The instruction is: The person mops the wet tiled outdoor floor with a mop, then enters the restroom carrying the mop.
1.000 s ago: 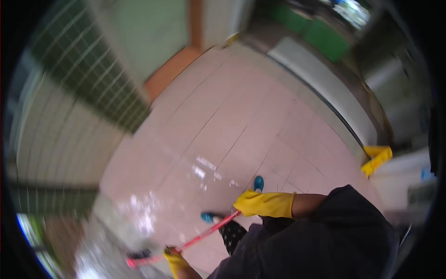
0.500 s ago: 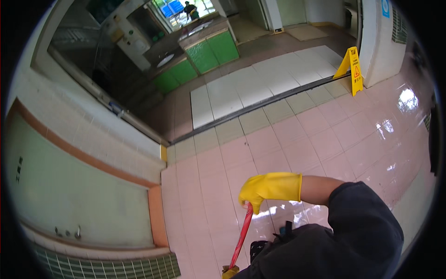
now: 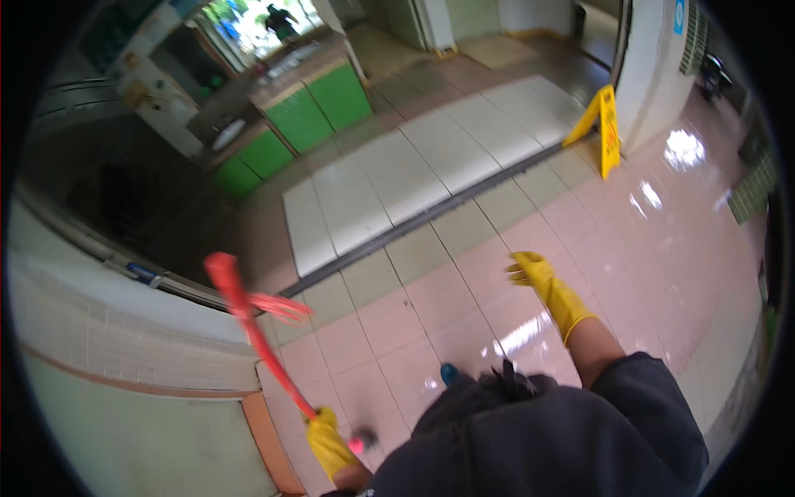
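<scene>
My left hand (image 3: 328,439), in a yellow rubber glove, grips the lower end of a red stick (image 3: 279,371). The stick slants up and to the left, with loose red strands fanning out near its blurred far end; its exact kind cannot be made out. That far end is in front of the doorway's sill at left. My right hand (image 3: 548,288), also yellow-gloved, is held out over the pink tiled floor (image 3: 447,311), fingers apart and holding nothing.
A yellow folding floor sign (image 3: 609,137) stands by the doorway's right side. A dark sill (image 3: 431,214) crosses to a white tiled strip (image 3: 431,157). Green cabinets (image 3: 300,123) with basins stand beyond. A pale door (image 3: 141,431) is at lower left. Wet-looking reflections shine at right.
My right hand has let go of the red stick and moved right, its fingers opening. My left hand has swung the stick up and left. The view has shifted.
</scene>
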Demonstrator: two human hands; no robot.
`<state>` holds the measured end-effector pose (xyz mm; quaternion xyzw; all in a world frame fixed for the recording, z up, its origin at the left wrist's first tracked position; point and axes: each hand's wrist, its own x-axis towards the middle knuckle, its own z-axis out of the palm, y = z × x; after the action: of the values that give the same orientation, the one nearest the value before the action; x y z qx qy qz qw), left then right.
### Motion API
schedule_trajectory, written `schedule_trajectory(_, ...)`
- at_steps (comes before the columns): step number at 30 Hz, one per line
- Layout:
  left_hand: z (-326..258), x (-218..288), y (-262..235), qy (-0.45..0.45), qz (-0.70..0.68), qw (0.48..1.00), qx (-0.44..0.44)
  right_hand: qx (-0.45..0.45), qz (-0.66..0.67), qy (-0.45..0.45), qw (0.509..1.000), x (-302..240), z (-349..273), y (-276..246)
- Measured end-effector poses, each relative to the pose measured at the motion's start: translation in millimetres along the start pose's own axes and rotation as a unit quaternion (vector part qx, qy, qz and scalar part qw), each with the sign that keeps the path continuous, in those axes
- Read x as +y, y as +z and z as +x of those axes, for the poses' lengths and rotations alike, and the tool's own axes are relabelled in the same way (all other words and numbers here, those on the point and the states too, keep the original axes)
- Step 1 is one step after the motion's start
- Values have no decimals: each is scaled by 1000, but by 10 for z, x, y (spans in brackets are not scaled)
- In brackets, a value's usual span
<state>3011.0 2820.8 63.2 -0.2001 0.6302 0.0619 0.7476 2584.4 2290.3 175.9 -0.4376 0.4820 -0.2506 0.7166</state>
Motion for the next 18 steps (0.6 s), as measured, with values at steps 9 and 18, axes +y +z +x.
schedule_trajectory(9,-745,-4029,-150,-84,40,964,-249,427,251,295,817,2584,-1245,-2614)
schedule_trajectory(18,-1281,-7345,-834,-231,327,890,-217,347,196,243,884,726,2856,-2952)
